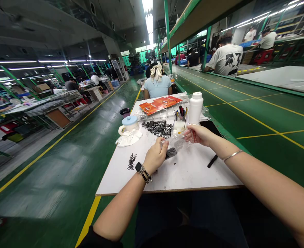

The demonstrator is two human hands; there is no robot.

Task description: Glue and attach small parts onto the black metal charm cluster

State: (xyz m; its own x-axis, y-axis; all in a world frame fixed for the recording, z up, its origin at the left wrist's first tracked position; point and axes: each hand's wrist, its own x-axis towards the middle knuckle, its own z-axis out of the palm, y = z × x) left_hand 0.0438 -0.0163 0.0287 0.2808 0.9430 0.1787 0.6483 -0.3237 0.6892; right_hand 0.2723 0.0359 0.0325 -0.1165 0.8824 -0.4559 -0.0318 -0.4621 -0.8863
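Holding a clear, crinkled plastic bag (179, 142) with small black pieces (171, 152) inside, over the white rectangular tabletop (195, 174). Clamping the bag's left side in the left hand (155, 155). Reaching to the bag's loose right end with the right hand (200, 135); cannot tell, through such see-through film, whether pinching it or merely touching. Judging from the pose, probably at the step of handling the bag's loose end (filling or emptying, impossible to say from here). Next, likely calls for keeping the left grip steady, spreading the loose end with the right, and guarding the contents against a spill. Beyond the bag, a heap of shiny black small parts (158, 128) and, farther right, an upright white plastic bottle (195, 109). Off to the left, a small scatter of thin, curved black pieces (131, 162).
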